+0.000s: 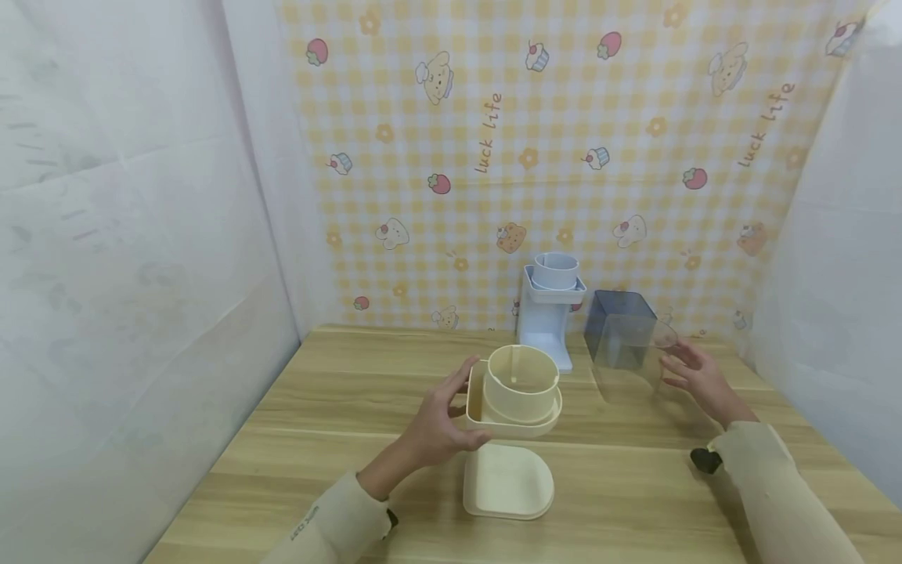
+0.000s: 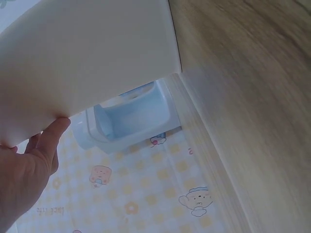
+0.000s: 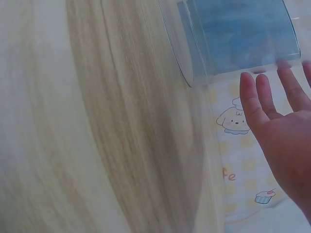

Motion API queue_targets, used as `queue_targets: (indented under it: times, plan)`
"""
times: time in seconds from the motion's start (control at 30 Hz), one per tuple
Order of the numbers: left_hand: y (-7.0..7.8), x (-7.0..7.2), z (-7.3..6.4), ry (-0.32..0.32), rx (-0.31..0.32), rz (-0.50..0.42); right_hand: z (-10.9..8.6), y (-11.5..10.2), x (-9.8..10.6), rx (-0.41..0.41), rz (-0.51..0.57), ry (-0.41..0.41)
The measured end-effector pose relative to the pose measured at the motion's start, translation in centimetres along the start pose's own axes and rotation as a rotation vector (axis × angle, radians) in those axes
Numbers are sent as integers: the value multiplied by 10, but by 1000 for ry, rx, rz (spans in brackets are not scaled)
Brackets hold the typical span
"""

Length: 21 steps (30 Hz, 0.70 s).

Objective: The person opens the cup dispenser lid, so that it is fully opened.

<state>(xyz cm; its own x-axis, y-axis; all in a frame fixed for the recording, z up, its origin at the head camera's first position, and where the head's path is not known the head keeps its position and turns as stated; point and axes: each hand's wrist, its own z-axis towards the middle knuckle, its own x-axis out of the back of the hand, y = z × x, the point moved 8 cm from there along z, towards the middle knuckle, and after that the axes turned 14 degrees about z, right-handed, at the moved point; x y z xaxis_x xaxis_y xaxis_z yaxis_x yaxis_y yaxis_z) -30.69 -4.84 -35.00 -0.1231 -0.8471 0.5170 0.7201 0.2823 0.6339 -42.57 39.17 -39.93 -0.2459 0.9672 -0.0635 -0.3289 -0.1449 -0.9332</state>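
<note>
My left hand (image 1: 442,419) grips the left side of a cream stand (image 1: 517,429), fingers behind its raised edge and thumb at the front. A round cream cup (image 1: 523,384) sits in the stand's upper tray, and a rounded cream base (image 1: 509,482) shows below. In the left wrist view the stand's broad cream wall (image 2: 97,63) fills the top, with my fingertips at its edge. My right hand (image 1: 705,384) is at the right side of a clear plastic container (image 1: 627,380). In the right wrist view its fingers (image 3: 252,99) extend, slightly spread, with fingertips right at the container's edge.
A pale blue stand (image 1: 546,325) with a round cup (image 1: 555,271) stands at the back near the patterned cloth (image 1: 486,196). Right of it is a dark translucent box (image 1: 613,309), partly behind the clear container. White cloth walls (image 1: 141,274) border the wooden table (image 1: 338,392).
</note>
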Motion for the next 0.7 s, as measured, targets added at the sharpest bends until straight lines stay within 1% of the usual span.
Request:
queue_targets:
  times: [0.13,0.23,0.4,0.5,0.6,0.7]
  plan:
    - [1,2,0,4,0,-13,0,-2,-2,6,50,-19]
    - [0,3,0,8,-9,-14,1,-3,-2,12,68,-16]
    - [-1,6,0,5,-44,7,-3,-4,2,12,88,28]
    - [0,9,0,19,-70,31,-7,-6,3,15,99,54]
    - [3,14,0,53,-104,63,-10,-9,3,19,52,69]
    - [4,19,0,82,-136,82,-14,-13,4,17,15,106]
